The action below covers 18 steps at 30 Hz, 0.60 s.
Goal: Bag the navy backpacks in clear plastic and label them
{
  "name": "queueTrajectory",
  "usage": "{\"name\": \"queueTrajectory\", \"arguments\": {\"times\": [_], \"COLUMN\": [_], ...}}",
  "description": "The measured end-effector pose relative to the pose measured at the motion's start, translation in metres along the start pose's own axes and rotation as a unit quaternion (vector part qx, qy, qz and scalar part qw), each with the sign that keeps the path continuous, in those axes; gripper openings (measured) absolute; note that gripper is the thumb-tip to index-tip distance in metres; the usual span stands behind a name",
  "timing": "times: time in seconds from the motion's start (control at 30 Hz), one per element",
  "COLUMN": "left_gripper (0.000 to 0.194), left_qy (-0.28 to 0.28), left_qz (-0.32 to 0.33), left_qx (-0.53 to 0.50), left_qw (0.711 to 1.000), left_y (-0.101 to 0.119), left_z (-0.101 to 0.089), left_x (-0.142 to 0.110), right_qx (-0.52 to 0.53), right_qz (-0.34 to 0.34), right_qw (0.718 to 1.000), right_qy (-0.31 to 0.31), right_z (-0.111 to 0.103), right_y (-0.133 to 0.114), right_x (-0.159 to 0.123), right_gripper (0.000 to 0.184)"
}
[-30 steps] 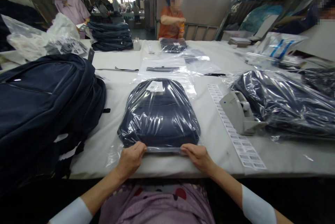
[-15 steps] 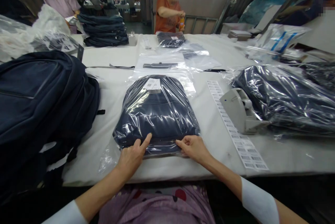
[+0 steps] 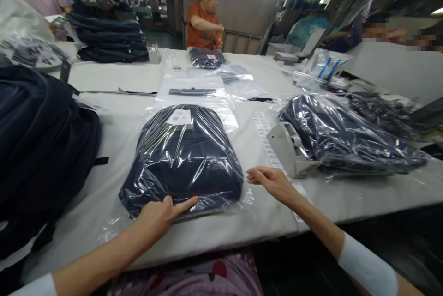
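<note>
A dark blue backpack (image 3: 187,162) in a clear plastic bag lies flat on the white-covered table in front of me, with a white label (image 3: 179,117) under the film near its far end. My left hand (image 3: 161,213) rests on its near edge, index finger stretched along the film, the other fingers partly curled. Off the bag's right side, my right hand (image 3: 270,180) is raised, its fingers drawn together with nothing visible in them. Just beyond that hand stands a light grey tape dispenser (image 3: 285,146), beside a strip of printed barcode stickers (image 3: 262,125).
Unbagged dark blue backpacks (image 3: 44,148) crowd the left. Another bagged backpack (image 3: 339,134) lies right of the dispenser. Flat printed plastic bags (image 3: 194,84) lie beyond mine. A backpack stack (image 3: 110,37) stands far left; a person in orange (image 3: 200,23) stands across the table.
My right hand has left the bag's near edge and moved right toward the tape dispenser. My left hand stays on the bag, its index finger now lying flatter. The view has turned right.
</note>
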<state>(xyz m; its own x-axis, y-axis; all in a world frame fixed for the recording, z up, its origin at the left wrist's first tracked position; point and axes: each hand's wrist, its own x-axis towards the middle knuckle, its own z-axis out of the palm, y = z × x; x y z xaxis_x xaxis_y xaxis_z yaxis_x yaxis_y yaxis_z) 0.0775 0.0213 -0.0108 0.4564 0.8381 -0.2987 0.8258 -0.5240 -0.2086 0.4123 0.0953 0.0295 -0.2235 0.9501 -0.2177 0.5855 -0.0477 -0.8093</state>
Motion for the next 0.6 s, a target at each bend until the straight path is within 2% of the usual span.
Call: {"name": "queueTrajectory", "arguments": {"times": [0.03,0.07,0.1,0.17,0.23,0.27,0.33,0.4,0.47,0.5,0.53,0.6], "left_gripper": [0.091,0.09,0.089,0.087,0.088,0.088,0.09,0.092,0.094,0.095,0.096,0.096], "left_qy": [-0.001,-0.001,-0.003,-0.005,-0.003,-0.001,-0.002,-0.012,-0.025,-0.03,-0.033,-0.032], "left_qz": [0.001,0.001,0.001,0.004,0.008,0.01,0.012,0.014,0.02,0.025,0.029,0.034], "left_qx": [-0.006,-0.014,-0.021,-0.031,-0.034,-0.033,-0.026,-0.012,-0.002,-0.002,-0.005,-0.019], "left_qw": [1.0,1.0,1.0,0.999,0.999,0.999,1.0,1.0,0.999,0.999,0.999,0.999], "left_y": [0.0,0.0,-0.001,-0.001,-0.003,-0.003,-0.004,-0.005,-0.006,-0.007,-0.007,-0.007], "left_z": [0.001,0.002,0.003,0.005,0.007,0.006,0.005,0.004,0.003,0.003,0.002,0.002], "left_x": [0.0,0.001,0.001,0.001,0.001,0.001,0.001,0.001,0.001,0.002,0.002,0.003], "right_qx": [-0.057,-0.136,-0.215,-0.337,-0.375,-0.363,-0.283,-0.169,-0.066,-0.026,0.012,0.087], "right_qz": [-0.081,-0.159,-0.226,-0.321,-0.378,-0.397,-0.416,-0.368,-0.245,-0.17,-0.101,0.002], "right_qw": [0.995,0.978,0.95,0.885,0.846,0.842,0.863,0.914,0.965,0.982,0.989,0.987], "right_qy": [0.009,0.003,0.001,0.004,0.025,0.035,0.035,0.037,0.059,0.082,0.105,0.134], "right_z": [-0.012,-0.02,-0.024,-0.019,-0.004,0.004,0.015,0.021,0.025,0.027,0.029,0.034], "right_y": [0.01,0.021,0.032,0.051,0.058,0.058,0.048,0.035,0.029,0.03,0.033,0.044], "right_x": [-0.014,-0.028,-0.04,-0.056,-0.059,-0.057,-0.049,-0.042,-0.037,-0.033,-0.029,-0.018], "right_gripper": [0.048,0.06,0.074,0.079,0.06,0.047,0.023,0.014,0.022,0.026,0.03,0.036]}}
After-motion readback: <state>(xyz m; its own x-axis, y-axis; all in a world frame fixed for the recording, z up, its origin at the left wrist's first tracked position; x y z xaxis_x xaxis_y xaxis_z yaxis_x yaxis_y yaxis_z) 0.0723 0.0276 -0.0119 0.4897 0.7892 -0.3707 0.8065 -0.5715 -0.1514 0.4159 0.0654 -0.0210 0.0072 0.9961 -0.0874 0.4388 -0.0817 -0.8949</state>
